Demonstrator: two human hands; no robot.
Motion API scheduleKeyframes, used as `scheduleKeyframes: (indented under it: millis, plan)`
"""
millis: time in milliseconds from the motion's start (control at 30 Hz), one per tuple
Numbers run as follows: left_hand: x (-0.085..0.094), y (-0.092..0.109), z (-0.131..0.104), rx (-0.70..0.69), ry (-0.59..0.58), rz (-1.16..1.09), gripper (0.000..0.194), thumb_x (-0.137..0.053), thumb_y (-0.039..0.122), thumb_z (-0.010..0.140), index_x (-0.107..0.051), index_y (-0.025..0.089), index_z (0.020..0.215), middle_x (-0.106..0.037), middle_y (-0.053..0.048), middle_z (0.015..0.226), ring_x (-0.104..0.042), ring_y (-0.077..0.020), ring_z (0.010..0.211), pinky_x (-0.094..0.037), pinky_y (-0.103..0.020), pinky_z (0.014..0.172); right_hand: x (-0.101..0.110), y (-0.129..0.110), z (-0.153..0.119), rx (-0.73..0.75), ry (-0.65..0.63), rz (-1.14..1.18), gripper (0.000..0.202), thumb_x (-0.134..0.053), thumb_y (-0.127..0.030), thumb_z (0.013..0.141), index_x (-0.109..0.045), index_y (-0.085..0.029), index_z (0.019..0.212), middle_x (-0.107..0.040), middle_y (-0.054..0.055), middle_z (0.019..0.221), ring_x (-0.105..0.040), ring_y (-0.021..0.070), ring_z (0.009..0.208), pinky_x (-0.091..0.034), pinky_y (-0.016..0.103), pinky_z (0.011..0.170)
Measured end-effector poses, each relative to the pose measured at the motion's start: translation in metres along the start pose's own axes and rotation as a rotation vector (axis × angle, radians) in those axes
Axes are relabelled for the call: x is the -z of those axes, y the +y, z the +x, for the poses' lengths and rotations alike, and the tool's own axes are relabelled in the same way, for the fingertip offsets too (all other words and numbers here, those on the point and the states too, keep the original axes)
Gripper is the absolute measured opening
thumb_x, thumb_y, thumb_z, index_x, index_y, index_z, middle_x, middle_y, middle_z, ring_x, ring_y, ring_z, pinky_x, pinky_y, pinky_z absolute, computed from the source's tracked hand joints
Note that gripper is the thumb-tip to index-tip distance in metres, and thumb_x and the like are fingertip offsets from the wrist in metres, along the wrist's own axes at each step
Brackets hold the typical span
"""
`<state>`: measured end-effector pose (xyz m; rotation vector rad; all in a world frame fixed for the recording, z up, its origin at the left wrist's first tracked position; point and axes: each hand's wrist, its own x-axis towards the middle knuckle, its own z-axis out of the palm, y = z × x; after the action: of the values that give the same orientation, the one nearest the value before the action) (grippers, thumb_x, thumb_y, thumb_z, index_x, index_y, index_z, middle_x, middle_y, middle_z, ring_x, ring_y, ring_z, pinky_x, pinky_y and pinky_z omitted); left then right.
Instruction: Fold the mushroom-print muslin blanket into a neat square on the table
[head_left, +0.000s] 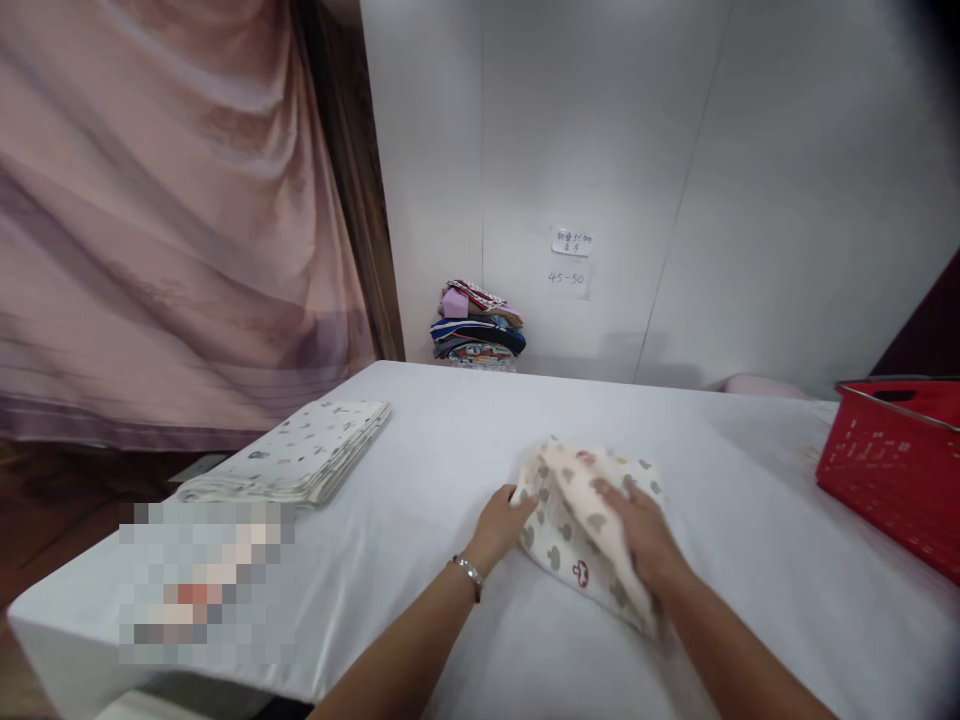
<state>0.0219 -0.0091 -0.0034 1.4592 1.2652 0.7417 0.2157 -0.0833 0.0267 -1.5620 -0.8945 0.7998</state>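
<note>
A white cloth (562, 540) with grey shapes and red mushroom prints lies partly folded on the white-covered table (360, 590). Its upper layer is lifted in a slanting fold and looks slightly blurred. My left hand (504, 528), with a bracelet at the wrist, grips the cloth's left edge, thumb on top. On the right, my right hand (643, 530) is closed on the raised layer; its fingertips are partly hidden in the fabric.
A neat stack of folded patterned cloths (315, 450) lies at the table's left. To the right stands a red plastic basket (892, 480). Behind the table are a pile of folded clothes (478, 325) and a white wall with paper notes (570, 262). A pink curtain (172, 220) hangs at left.
</note>
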Motion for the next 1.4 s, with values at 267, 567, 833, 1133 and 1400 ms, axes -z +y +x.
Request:
scheduleKeyframes:
  millis: [267, 567, 833, 1133, 1400]
  plan:
    - [0.027, 0.024, 0.008, -0.238, 0.189, -0.012, 0.024, -0.051, 0.038, 0.077, -0.059, 0.016, 0.084, -0.065, -0.003, 0.079, -0.059, -0.0163, 0.072, -0.044, -0.025, 0.063, 0.145, -0.018, 0.028, 0.150, 0.503, 0.710, 0.031, -0.056, -0.024, 0.072, -0.061, -0.024, 0.102, -0.066, 0.001, 0.105, -0.063, 0.0176, 0.093, -0.055, 0.030, 0.081]
    - [0.096, 0.009, -0.028, -0.156, 0.133, 0.561, 0.026, -0.047, 0.044, 0.079, -0.056, 0.019, 0.074, -0.059, 0.002, 0.064, -0.055, -0.0157, 0.061, -0.036, -0.023, 0.055, 0.202, 0.077, -0.035, -0.142, 0.369, -0.080, 0.053, -0.069, -0.048, 0.058, -0.062, -0.022, 0.104, -0.066, 0.007, 0.106, -0.062, 0.0287, 0.097, -0.053, 0.040, 0.082]
    - [0.094, 0.011, -0.005, -0.183, 0.189, 0.901, 0.039, -0.040, 0.047, 0.084, -0.056, 0.019, 0.108, -0.062, -0.007, 0.106, -0.058, -0.0213, 0.094, -0.042, -0.030, 0.074, 0.157, 0.034, 0.021, 0.244, 0.094, -0.558, 0.037, -0.053, -0.048, 0.073, -0.067, -0.024, 0.099, -0.066, 0.005, 0.109, -0.061, 0.0254, 0.098, -0.050, 0.036, 0.085]
    - [0.026, 0.033, 0.077, -0.545, 0.035, 1.036, 0.030, -0.050, 0.026, 0.081, -0.057, 0.017, 0.109, -0.054, -0.011, 0.120, -0.047, -0.0245, 0.113, -0.035, -0.035, 0.093, 0.070, 0.025, 0.122, 0.520, -0.215, -0.857, 0.027, -0.051, -0.024, 0.074, -0.067, -0.017, 0.095, -0.067, 0.008, 0.099, -0.059, 0.0256, 0.096, -0.043, 0.041, 0.088]
    - [0.026, 0.020, 0.106, -0.406, 0.018, 1.035, 0.036, -0.046, 0.017, 0.080, -0.055, 0.014, 0.115, -0.060, -0.014, 0.109, -0.053, -0.0272, 0.105, -0.037, -0.040, 0.089, 0.072, 0.011, 0.108, 0.659, -0.245, -0.959, 0.024, -0.038, -0.019, 0.083, -0.062, -0.016, 0.080, -0.062, 0.006, 0.090, -0.053, 0.0204, 0.094, -0.038, 0.033, 0.089]
